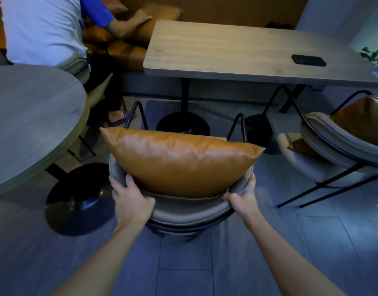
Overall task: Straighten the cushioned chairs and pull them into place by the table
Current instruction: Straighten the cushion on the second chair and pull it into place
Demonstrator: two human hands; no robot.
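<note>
both hands grip the curved grey backrest of the near chair (184, 212), seen from behind: the left hand (131, 200) is wrapped over the rim on its left side, a ring on one finger, and the right hand (241, 195) is closed on the rim on its right. an orange cushion (179, 161) stands upright on the seat, leaning against the backrest between the two hands. the chair faces the rectangular wooden table (237, 48), its front just short of the table's near edge. a second chair (341, 144) with its own orange cushion sits to the right, angled. a dark phone (308, 60) lies on the table. a round table (32, 116) stands at left, and another person (42, 28) leans over a bench beyond it.
</note>
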